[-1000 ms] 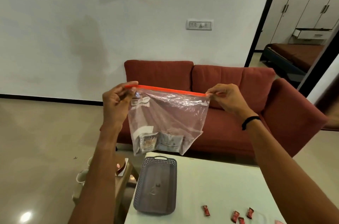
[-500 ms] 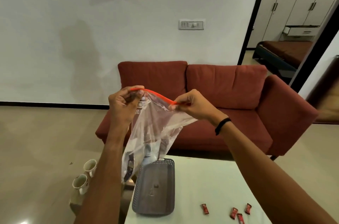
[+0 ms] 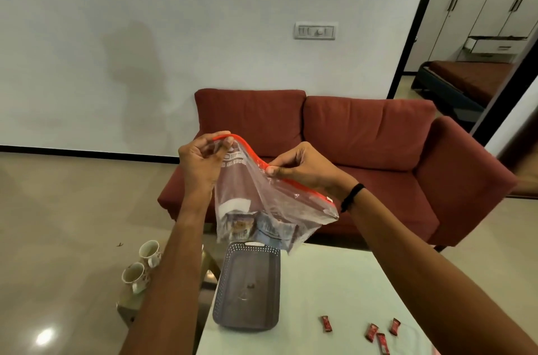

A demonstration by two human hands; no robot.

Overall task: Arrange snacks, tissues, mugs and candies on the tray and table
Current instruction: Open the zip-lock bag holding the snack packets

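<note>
A clear zip bag [image 3: 256, 197] with an orange seal strip hangs in the air above the table, with snack packets bunched at its bottom. My left hand [image 3: 201, 162] pinches the bag's upper left corner. My right hand [image 3: 302, 170] pinches the seal strip near its middle, bending it downward to the right. Below the bag, a grey perforated tray [image 3: 247, 322] lies on the white table [image 3: 334, 282]. Several red candies [image 3: 326, 323] lie on the table at the lower right. Two patterned mugs [image 3: 139, 270] stand on a low surface left of my left forearm.
A red sofa [image 3: 378, 151] stands behind the table against the white wall. A low wooden side table [image 3: 209, 267] sits left of the white table, mostly hidden by my left arm. A doorway at the right opens onto a room with cabinets.
My right hand slid left along the seal strip from the bag's right corner to its middle, then dropped. The taut strip now curves, and the bag's right corner hangs free.
</note>
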